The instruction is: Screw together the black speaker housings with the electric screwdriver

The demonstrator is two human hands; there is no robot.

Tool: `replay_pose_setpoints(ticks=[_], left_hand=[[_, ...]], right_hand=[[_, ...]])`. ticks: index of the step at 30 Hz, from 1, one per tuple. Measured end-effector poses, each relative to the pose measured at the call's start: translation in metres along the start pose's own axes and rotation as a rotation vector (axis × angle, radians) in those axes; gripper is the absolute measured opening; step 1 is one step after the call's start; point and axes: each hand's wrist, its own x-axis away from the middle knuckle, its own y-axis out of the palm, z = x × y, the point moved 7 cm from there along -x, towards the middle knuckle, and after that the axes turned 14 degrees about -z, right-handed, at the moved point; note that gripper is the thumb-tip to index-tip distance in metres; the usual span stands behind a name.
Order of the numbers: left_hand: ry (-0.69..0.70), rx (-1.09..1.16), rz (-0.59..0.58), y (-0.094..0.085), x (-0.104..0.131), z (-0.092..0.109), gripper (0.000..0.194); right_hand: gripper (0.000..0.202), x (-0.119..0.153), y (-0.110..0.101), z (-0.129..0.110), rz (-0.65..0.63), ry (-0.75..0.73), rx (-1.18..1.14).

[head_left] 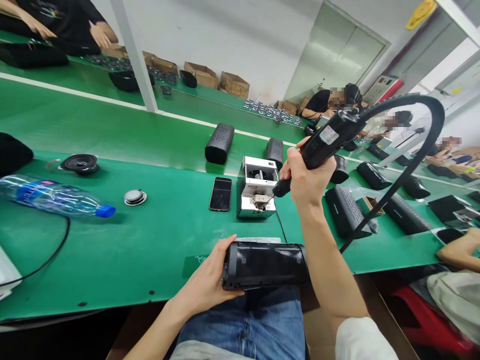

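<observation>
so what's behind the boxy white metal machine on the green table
A black perforated rounded case sits behind it, its lower part partly covered; anything else the machine blocks can't be seen.

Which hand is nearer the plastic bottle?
Left. The left hand, holding a speaker housing, is right of the plastic bottle; the right hand, gripping an electric screwdriver, is farther right.

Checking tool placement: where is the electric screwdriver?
In the head view, the electric screwdriver is right of centre, in the right hand, its tip at the white machine.

The hands (214,276) hold a black casing (268,264) and a powered screwdriver (327,141).
</observation>
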Motion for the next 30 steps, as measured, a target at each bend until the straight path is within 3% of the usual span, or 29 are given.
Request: replay_pose_setpoints(ticks=[4, 7, 13, 17, 24, 30], left_hand=[[0.016, -0.006, 0.002, -0.001, 0.000, 0.000, 0.131], [0.011, -0.010, 0.000, -0.001, 0.001, 0.000, 0.129], [0.007, -0.014, 0.000, 0.001, 0.001, -0.001, 0.130], [0.012, -0.014, 0.011, 0.003, 0.001, -0.008, 0.127], [0.017, -0.015, 0.040, 0.005, 0.003, -0.015, 0.123], [-0.001, -0.012, 0.058, 0.005, 0.005, -0.017, 0.126]], right_hand=[[0.024, 0.005, -0.003, -0.004, -0.039, 0.024, 0.002], [0.021, 0.015, -0.012, -0.021, -0.072, 0.068, -0.029], [0.023, 0.033, -0.051, -0.069, -0.071, 0.120, -0.019], [0.025, 0.041, -0.072, -0.083, -0.044, 0.130, 0.041], [0.024, 0.049, -0.079, -0.081, -0.041, 0.139, 0.045], [0.025, 0.071, -0.074, -0.049, -0.094, 0.212, 0.037]])
